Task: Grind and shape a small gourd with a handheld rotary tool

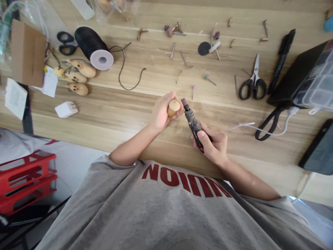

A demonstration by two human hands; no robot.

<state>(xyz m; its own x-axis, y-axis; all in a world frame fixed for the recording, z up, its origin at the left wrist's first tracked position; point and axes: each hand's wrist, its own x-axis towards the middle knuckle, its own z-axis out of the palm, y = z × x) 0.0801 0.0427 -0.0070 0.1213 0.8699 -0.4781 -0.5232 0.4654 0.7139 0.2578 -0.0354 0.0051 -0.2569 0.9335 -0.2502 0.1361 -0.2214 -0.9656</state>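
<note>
Wooden, pale, round-topped, a piece (174, 106) sits gripped in the left hand (161, 109), a rotary tool (193, 124) in the right hand (212, 142).

Loose grey T-shirt (166, 222), short sleeves (100, 168), large dark red block letters (165, 176) across the front

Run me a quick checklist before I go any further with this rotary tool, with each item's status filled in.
1. Wooden piece held in left hand: ok.
2. Rotary tool gripped in right hand: ok.
3. Bit fitted at the tool's tip: ok.
4. Bit stopped: cannot tell from one still picture.
5. Left fingers well away from the bit: not ok, they look close.
6. Loose accessories cleared away: not ok, scattered across the table.
</note>
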